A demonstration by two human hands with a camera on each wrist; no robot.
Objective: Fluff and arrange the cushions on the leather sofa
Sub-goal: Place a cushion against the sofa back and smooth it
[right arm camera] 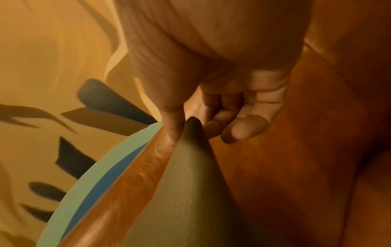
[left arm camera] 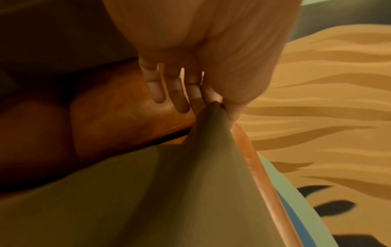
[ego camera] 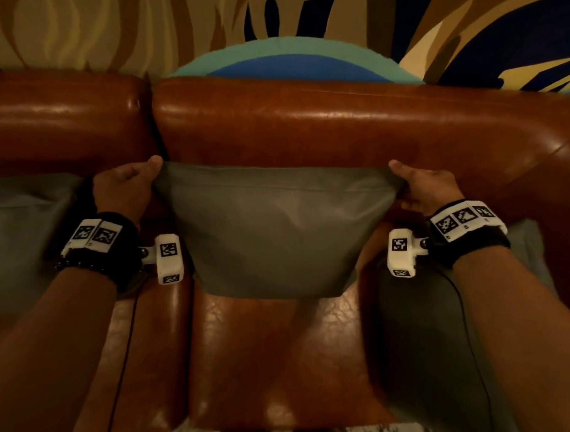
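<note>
Grey cushion (ego camera: pixel 270 228) stands against the leather sofa (ego camera: pixel 346 127) backrest, its long axis running level between the left hand (ego camera: pixel 125 184) and right hand (ego camera: pixel 425 189), each pinching one top corner.

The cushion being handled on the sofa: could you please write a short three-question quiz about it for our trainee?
1. True or false: both hands pinch the middle cushion by its top corners.
2. Which does that cushion lean against? A) the sofa backrest B) the floor C) an armrest
3. Fill in: another grey cushion sits to the person's ____ of it.

Key: 1 true: left hand and right hand each hold a corner. 2 A. 3 left.
</note>
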